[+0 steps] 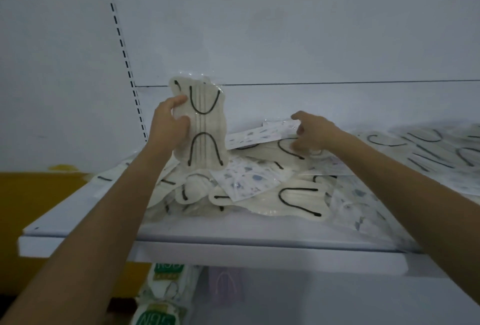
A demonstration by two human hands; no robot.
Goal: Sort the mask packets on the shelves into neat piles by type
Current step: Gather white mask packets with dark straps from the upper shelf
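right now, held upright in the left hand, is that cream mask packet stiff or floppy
Probably floppy: the cream mask packet shows wavy edges in the left hand. Likely light, as it is gripped by one edge. Its glossy wrap may slip.

Cream mask packet upright — cream and blue-patterned packets jumbled on shelf

Backdrop in white and yellow
A pale back panel is filling the upper view, with a thin dark seam running level across it. A slotted upright is slanting up its left side, and a mustard-yellow surface is showing low at the left.
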